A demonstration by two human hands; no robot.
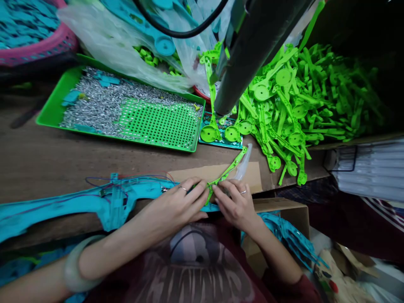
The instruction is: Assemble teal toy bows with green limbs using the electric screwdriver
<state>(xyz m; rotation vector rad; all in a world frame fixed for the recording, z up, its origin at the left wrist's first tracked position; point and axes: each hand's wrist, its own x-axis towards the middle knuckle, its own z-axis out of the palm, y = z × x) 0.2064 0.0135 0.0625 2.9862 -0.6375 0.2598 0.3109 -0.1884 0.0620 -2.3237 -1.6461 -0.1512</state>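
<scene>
My left hand (184, 200) and my right hand (236, 204) meet near the table's front edge. Their fingers close around the lower part of a slim bright green plastic arm (232, 167), whose upper end slants up to the right. A translucent curved strip (243, 163) lies beside that end. Under my hands a long blue plastic shell (142, 188) stretches to the left, with thin red and blue wires and a small metal part near my left fingers. My fingertips hide where the green arm and the blue shell come together.
A green tray (154, 146) of small screws stands behind, next to a pile of green plastic arms (284, 105). A dark metal column (249, 54) slants down over the table. A pink basket (67, 40) of blue parts is at upper left; a cardboard sheet (257, 176) lies beneath my hands.
</scene>
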